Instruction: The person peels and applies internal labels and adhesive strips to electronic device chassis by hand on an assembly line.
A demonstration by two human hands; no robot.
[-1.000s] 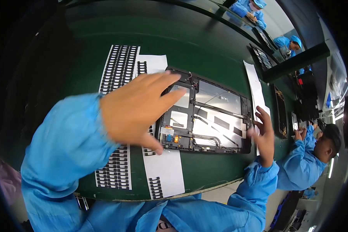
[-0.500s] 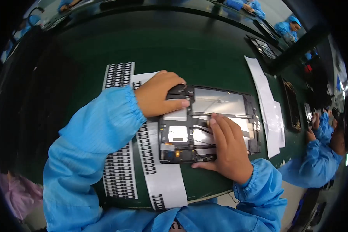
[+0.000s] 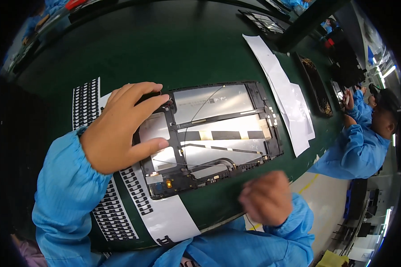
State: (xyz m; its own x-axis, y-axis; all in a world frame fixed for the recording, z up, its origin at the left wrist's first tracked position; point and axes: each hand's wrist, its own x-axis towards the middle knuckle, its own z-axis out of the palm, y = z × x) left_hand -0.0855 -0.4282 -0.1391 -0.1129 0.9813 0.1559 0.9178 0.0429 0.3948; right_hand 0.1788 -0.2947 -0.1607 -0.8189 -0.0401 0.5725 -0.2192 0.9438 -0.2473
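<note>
A large tablet-like device (image 3: 223,107) lies opened on the green table, its metal plates, black frame, flat strips and thin cables showing. My left hand (image 3: 120,124) rests at its left end, thumb and fingers spread apart over the frame and a silvery plate. Off the near edge of the device hovers my right hand (image 3: 267,198), fingers curled and smeared by motion; whether it holds anything is hidden. Beneath the device's left side juts a white sheet with black stickers (image 3: 173,218). A second sticker sheet (image 3: 87,102) passes under my left forearm.
Right of the device lie overlapping white papers (image 3: 280,89), then a black tray (image 3: 315,89) with small gold-coloured parts. Another opened device (image 3: 263,20) is at the far right near a dark post (image 3: 307,22). A person in blue (image 3: 365,138) works on the right.
My right hand has left the device and drawn back toward the table's near edge. My left hand has spread its fingers. The view has swung right, so the scene appears shifted left and tilted.
</note>
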